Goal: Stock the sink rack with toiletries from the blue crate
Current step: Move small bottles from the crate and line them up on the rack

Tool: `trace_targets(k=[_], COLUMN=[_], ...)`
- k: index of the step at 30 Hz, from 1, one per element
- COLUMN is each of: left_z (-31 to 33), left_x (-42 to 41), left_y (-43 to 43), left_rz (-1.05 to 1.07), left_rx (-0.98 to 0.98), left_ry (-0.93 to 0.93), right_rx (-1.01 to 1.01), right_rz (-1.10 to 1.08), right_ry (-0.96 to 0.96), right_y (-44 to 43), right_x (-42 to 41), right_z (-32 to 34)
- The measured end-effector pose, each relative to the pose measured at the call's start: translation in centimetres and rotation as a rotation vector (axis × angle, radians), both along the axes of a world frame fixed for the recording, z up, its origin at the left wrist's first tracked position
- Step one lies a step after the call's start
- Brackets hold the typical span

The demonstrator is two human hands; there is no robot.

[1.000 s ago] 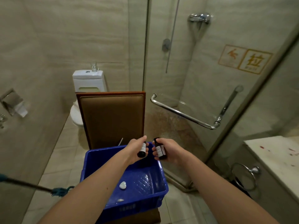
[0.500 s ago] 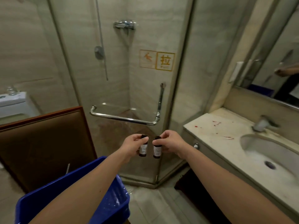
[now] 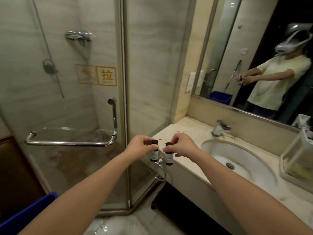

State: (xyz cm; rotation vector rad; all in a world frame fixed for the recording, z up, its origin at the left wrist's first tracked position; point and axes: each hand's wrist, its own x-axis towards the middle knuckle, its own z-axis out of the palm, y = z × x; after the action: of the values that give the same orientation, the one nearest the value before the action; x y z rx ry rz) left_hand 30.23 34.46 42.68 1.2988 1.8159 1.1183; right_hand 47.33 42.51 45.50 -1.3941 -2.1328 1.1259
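A glass shower enclosure [image 3: 71,102] fills the left and far side of the scene, with a chrome bar handle [image 3: 67,142] across its door. On the right wall hangs a wide mirror [image 3: 245,53], which reflects a person in a pale shirt holding both hands together. Below the mirror runs a pale marble counter [image 3: 184,131] with red specks near its left end, and an oval basin [image 3: 245,160] is sunk into it. At the near left corner, one edge of the blue crate [image 3: 30,212] shows. At the far right of the counter, just beside the basin, stands the clear rack [image 3: 298,158]. A chrome tap [image 3: 220,128] sits behind the basin, and a towel ring [image 3: 160,173] hangs from the counter's front. Both arms reach forward over the counter's left end. The left hand [image 3: 140,146] pinches a small dark bottle [image 3: 154,154] by its cap, upright. The right hand [image 3: 182,146] pinches a second dark bottle [image 3: 169,156] the same way. The bottles hang just beside each other, well apart from the rack.
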Motion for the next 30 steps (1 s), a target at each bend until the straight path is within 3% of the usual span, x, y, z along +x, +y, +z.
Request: trace_targets(k=[12,30], left_z=[2.3,3.4], left_x=[11.8,26.1], left_y=[9.6,18.7], left_rz=[-0.205,-0.566], left_rx=[0.021,0.058], left_ry=[0.108,0.23], right_rx=[0.047,0.057], right_rz=[-0.166,-0.566], right_ry=[0.031,0.088], right_y=[6.3,8.7], right_x=[13.1,28.0], right_z=[1.8,2.2])
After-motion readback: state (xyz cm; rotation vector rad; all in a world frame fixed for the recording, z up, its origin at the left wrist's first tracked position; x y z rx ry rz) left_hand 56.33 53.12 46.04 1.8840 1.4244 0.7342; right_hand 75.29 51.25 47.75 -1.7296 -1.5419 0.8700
